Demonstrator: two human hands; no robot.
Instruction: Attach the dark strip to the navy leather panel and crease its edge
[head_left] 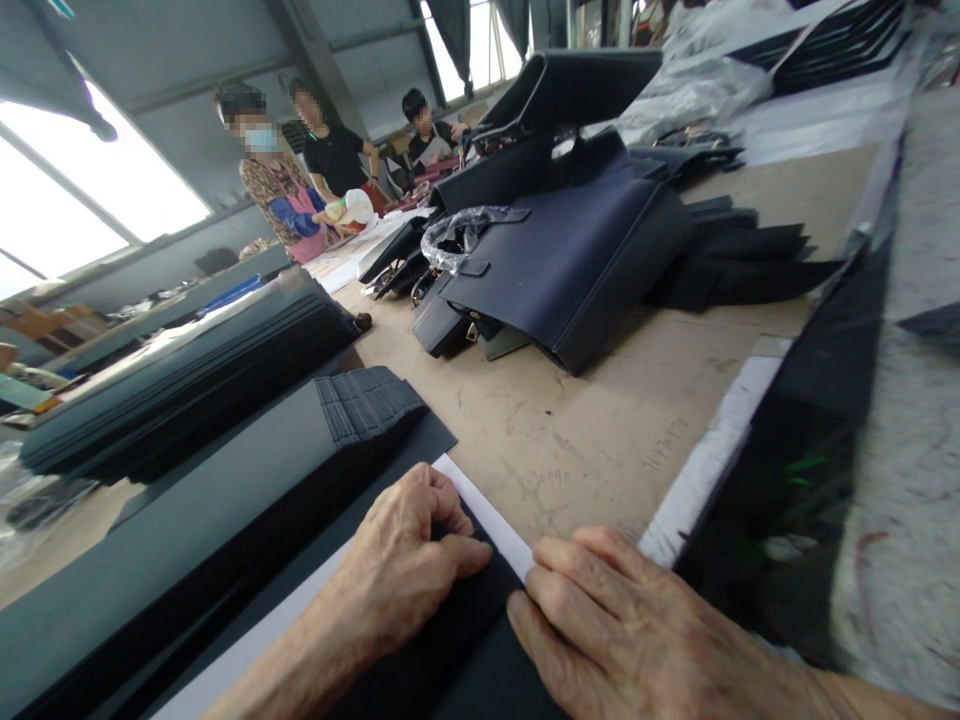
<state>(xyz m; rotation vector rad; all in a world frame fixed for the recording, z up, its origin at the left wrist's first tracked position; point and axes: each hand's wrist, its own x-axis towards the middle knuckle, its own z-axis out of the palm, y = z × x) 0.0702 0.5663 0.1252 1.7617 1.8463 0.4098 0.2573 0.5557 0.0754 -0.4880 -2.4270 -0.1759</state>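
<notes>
Head view: left hand [409, 565] curled, fingertips pinching the dark sheet's [450, 640] edge over a white strip [487, 520]; right hand [622, 630] flat, fingers together, pressing just beside it, sheet running back toward the wrists.

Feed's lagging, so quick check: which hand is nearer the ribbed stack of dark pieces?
Left. The left hand presses a dark sheet just below the ribbed stack; the right hand lies farther off, across the white strip.
</notes>
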